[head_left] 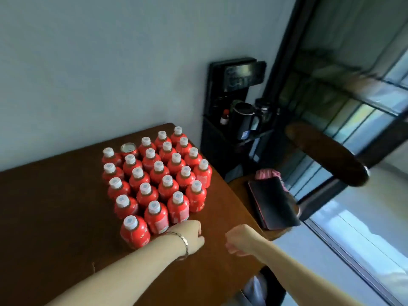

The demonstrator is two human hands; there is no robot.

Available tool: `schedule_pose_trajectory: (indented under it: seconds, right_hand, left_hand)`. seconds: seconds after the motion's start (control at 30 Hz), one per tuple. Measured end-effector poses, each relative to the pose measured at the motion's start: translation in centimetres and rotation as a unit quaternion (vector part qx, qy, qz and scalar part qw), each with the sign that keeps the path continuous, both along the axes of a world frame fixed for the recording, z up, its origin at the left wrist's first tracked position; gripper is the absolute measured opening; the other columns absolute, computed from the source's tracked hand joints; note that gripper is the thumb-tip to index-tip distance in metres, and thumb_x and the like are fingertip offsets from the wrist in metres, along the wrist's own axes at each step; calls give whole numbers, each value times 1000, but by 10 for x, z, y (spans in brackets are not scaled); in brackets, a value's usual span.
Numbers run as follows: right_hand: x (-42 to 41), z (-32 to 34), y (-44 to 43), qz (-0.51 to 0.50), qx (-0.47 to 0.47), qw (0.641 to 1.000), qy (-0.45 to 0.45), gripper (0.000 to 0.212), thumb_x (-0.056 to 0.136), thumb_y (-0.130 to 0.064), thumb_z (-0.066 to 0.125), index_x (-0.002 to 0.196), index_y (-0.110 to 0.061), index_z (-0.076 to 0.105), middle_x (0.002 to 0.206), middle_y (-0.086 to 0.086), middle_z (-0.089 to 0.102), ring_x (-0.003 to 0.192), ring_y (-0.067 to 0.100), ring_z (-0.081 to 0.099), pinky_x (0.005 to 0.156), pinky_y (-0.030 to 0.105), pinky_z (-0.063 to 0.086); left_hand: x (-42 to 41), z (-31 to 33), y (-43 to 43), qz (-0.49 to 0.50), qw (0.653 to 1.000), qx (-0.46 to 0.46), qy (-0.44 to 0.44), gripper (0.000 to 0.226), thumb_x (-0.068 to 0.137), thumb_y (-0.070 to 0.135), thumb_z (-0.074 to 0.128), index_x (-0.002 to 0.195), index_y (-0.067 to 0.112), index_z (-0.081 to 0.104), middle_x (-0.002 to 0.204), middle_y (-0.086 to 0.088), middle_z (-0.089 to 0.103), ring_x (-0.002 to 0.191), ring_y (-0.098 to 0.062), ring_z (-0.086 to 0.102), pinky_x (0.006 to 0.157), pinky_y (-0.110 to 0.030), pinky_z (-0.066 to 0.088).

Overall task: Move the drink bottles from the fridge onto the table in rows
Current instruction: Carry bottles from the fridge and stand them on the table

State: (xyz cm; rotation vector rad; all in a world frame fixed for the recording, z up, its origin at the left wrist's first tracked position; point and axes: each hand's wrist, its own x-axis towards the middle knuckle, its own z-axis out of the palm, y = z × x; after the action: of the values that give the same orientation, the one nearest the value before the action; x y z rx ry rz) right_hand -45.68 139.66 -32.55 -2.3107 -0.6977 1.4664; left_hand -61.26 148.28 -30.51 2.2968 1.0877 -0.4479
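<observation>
Fingers (231, 250) of right hand (239, 241) clenched into a fist, nothing in them. Left hand (191, 236) is turned back-up with its fingers tucked under and out of sight; they look curled and bare, but I cannot tell for sure, and the frame is motion-blurred.

Risk: left knuckles sit just beside the near bottles (177, 207) at the front of the block. The bottles are packed cap to cap, tall and narrow, so a careless swing of that hand could tip one and knock over its neighbours. The right-side bottles stand near the counter (55, 217) edge, so a shove from the left could send one off.

Pose: both forearms reach in from the bottom, hands low over the counter, close together but apart, with wrists roughly level. A thin bracelet (184, 241) is on the left wrist.

Task things: red white-capped drink bottles (159, 173) stand upright in diagonal rows on the brown counter, and one can top (129, 149) sits in the back row. Judging by the count, the job is well along. No fridge clearly in view. A dark notebook-like item (272, 204) lies on a seat to the right of the counter.
</observation>
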Motion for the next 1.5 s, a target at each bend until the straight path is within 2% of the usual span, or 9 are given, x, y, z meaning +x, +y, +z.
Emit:
schedule_pose_trajectory:
  seconds: [0.17,0.4,0.53,0.77,0.9,1.2,1.37,1.43,1.5]
  right_hand:
    - [44,53,-140,3,-13,990,-142,13,94,-17,46,95,-18,59,117,14,65,85,15,50,70,19,45]
    - [83,115,-382,-193,-50,950,-241,27,88,-14,47,96,-12,73,99,3,75,66,6,54,55,10,40]
    - [89,149,-537,-280,-88,911,-289,29,87,-15,47,101,-13,73,97,1,75,79,13,62,72,19,45]
    - [83,198,-797,-423,-173,811,-366,29,85,-17,47,100,-17,71,110,5,69,104,28,61,83,32,51]
    - [80,219,-924,-486,-230,762,-361,28,84,-14,47,100,-18,70,111,5,67,102,30,62,82,34,52]
    - [86,272,-1144,-605,-326,628,-364,25,86,-11,46,100,-9,67,107,10,67,93,30,63,76,32,49]
    - [98,302,-1252,-656,-374,539,-372,13,87,-9,45,79,-16,52,85,6,52,79,25,47,70,27,36]
    - [105,313,-1292,-686,-372,506,-368,16,87,-6,44,74,-13,50,80,9,50,81,26,51,71,28,37]
    - [112,320,-1329,-707,-366,479,-369,19,88,-6,43,90,-14,61,93,17,58,96,31,60,77,30,44]
  left_hand:
    - [98,40,-85,-192,980,30,-52,24,90,32,43,107,19,55,115,-3,60,103,-25,56,84,-33,45]
    - [224,87,-288,-444,888,72,-98,27,88,25,42,105,13,59,118,-10,61,107,-29,56,86,-32,45]
    - [276,113,-440,-543,821,99,-145,25,88,25,43,101,12,59,111,-11,63,100,-30,59,77,-28,45]
    - [332,158,-730,-666,706,107,-214,27,90,22,41,105,11,61,110,-10,63,101,-28,59,82,-32,48]
    - [349,191,-876,-721,638,115,-245,28,90,22,42,103,10,63,110,-9,64,102,-29,60,83,-36,50]
    - [404,246,-1128,-768,536,67,-343,25,86,25,44,99,16,63,107,-3,65,98,-27,61,78,-31,48]
    - [446,267,-1265,-787,472,38,-395,25,86,26,42,101,19,60,110,-3,64,100,-26,60,75,-28,44]
    - [461,276,-1316,-792,453,16,-410,23,86,25,42,100,20,60,107,-4,64,97,-26,60,74,-28,44]
    - [471,286,-1363,-795,436,0,-422,23,86,24,41,100,20,59,103,-4,65,93,-26,61,74,-30,46]
